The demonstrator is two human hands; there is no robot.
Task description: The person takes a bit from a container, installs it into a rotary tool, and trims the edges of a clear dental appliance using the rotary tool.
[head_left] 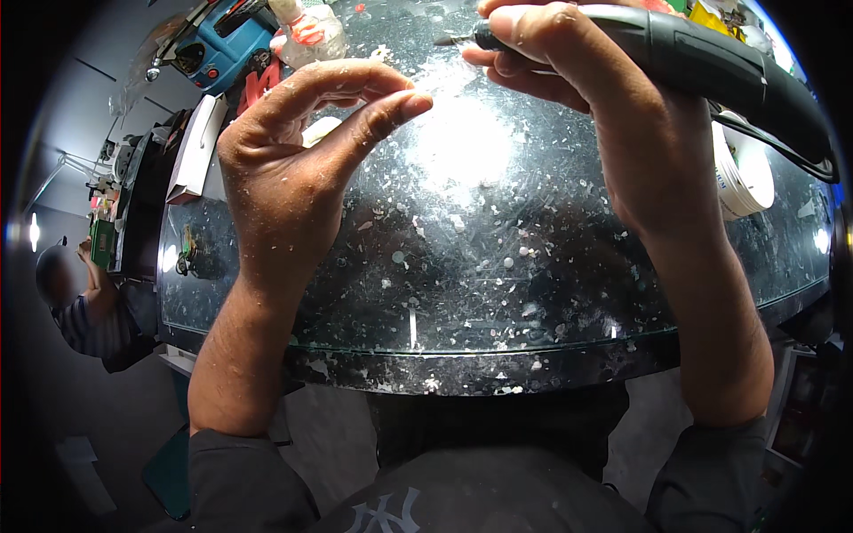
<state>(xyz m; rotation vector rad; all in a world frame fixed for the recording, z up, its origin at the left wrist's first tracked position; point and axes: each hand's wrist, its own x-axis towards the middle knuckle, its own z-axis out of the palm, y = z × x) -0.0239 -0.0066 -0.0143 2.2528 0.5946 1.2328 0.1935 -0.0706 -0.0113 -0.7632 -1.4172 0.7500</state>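
My right hand is wrapped round a black handheld rotary tool, whose thin pointed bit points left. Across from it, my left hand is closed in a pinch, thumb and forefinger tips together, a little below and left of the bit. Whatever sits at those fingertips is hidden or too small to name. A pale, off-white piece shows in the gap behind the left thumb; I cannot tell whether the fingers hold it or it lies beyond them. Fine pale crumbs stick to the left hand.
Pale chips and dust litter the dark glossy table. A white tub lies tilted at the right, beside a black cable. Far left stand a blue machine, a clear jar and a white box. Another person sits further left.
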